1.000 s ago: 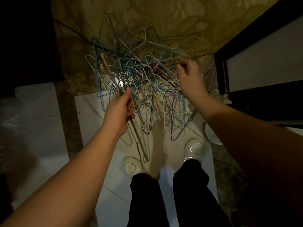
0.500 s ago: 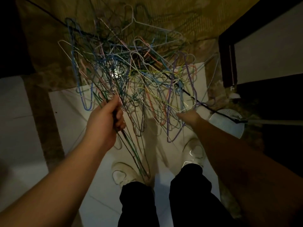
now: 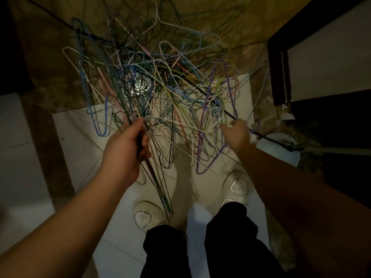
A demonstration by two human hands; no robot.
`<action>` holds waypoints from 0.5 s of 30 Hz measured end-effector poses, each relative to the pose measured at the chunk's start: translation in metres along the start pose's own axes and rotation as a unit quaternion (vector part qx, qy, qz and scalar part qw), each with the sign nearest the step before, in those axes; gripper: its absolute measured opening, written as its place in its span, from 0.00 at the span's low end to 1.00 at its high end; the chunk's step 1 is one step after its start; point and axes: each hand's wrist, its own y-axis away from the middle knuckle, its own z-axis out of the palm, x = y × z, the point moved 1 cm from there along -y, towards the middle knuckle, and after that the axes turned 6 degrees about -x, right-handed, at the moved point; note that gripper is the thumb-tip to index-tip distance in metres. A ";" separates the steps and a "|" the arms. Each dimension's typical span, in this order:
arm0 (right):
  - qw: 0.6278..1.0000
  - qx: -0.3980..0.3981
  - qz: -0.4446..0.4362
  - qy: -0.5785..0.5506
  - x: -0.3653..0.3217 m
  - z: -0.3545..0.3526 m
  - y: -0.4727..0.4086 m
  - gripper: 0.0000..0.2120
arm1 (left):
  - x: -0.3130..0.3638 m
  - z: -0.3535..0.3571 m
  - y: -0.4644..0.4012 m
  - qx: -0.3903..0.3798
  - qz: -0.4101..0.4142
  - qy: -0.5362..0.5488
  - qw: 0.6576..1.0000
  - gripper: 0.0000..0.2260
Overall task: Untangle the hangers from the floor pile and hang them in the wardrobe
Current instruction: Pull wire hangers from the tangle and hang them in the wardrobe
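Note:
A tangled bundle of thin wire hangers (image 3: 158, 87) in blue, purple, pink, white, green and black hangs in front of me above the floor. My left hand (image 3: 124, 149) grips several dark hanger wires at the bundle's lower left, holding the mass up. At the lower right, my right hand (image 3: 236, 133) has its fingers curled on wires beside a purple hanger (image 3: 202, 159). Which wire it pinches is hard to tell. A few hanger ends (image 3: 160, 189) dangle down toward my shoes.
My white shoes (image 3: 237, 187) and black trousers (image 3: 226, 245) stand on pale floor tiles (image 3: 26, 157). A patterned brown rug (image 3: 44, 43) lies ahead. A dark-framed wardrobe door (image 3: 279, 65) stands at the right, with a round white object (image 3: 281, 149) and a black cable (image 3: 271, 139) near it.
My right hand dropped from the top of the bundle to its lower right edge and took hold of wires there. The bundle, held by my left hand, rose nearer to the camera.

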 end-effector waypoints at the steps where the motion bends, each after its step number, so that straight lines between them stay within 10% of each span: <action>1: 0.999 0.018 0.034 0.024 0.003 -0.001 -0.004 0.28 | 0.001 0.002 -0.001 -0.002 0.005 -0.001 1.000 0.11; 5: 0.992 0.025 0.118 -0.048 0.011 0.014 -0.004 0.49 | -0.001 0.005 -0.008 -0.008 0.018 -0.016 1.000 0.11; 10: 0.977 0.040 0.066 -0.199 0.026 0.052 0.019 0.54 | -0.010 0.000 -0.013 -0.003 0.005 -0.018 1.000 0.10; 15: 0.996 0.009 0.048 -0.081 0.036 0.063 0.023 0.49 | -0.019 -0.002 -0.012 0.005 0.001 -0.015 1.000 0.10</action>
